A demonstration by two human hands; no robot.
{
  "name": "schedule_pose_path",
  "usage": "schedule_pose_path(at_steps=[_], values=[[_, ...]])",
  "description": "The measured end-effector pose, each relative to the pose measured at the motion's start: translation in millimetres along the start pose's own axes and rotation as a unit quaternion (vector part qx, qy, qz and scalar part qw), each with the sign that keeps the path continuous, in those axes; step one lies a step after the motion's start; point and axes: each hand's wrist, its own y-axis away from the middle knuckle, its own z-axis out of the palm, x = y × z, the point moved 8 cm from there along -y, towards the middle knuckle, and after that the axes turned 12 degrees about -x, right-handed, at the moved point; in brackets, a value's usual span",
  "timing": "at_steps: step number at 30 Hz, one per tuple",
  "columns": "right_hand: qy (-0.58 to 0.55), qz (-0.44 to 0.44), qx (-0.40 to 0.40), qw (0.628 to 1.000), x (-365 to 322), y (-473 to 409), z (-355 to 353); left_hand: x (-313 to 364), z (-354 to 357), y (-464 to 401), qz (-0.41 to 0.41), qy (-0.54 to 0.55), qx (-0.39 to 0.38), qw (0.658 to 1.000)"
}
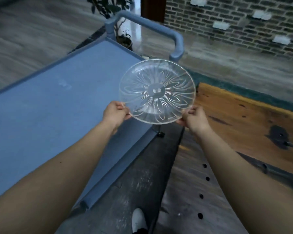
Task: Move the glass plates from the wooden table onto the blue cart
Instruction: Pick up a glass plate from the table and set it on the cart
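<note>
Head view: I've got my left hand (115,114) and right hand (194,117) pinching the glass plate (157,92) by its near rim, blue cart (57,98) under my left hand, wooden table (243,119) beside my right.

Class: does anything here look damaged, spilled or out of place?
Nothing stands out. The glass plate looks intact, held level at its near rim by the left hand and right hand beside the blue cart.

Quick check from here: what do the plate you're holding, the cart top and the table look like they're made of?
Plate: clear, likely pressed glass; the cart shows through it and petal lines radiate from its centre. Blue cart: matte, probably plastic or painted metal, with a rounded moulded-looking handle. Wooden table: glossy finished wood with orange grain and dark knots.
</note>
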Motion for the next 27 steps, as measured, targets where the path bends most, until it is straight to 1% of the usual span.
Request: schedule_pose_path(at_steps=[4, 7, 10, 14, 20, 27], values=[[0.036, -0.012, -0.058, 0.998, -12, -21, 69, 1, -69, 2, 0.007, 0.031, 0.049, 0.998], [0.036, -0.011, -0.101, 0.994, -17, -34, 122, -3, -120, 4, 0.005, 0.044, 0.085, 0.995], [0.049, -0.019, -0.131, 0.99, -18, -43, 177, -13, -171, 9, 0.001, 0.058, 0.129, 0.99], [0.062, -0.028, -0.171, 0.983, -15, -52, 238, -26, -222, 17, -0.001, 0.071, 0.172, 0.983], [0.069, -0.015, -0.211, 0.975, -1, -55, 299, -39, -267, 34, -0.01, 0.076, 0.215, 0.974], [0.07, 0.005, -0.239, 0.968, 16, -52, 334, -55, -291, 45, -0.027, 0.078, 0.23, 0.97]])
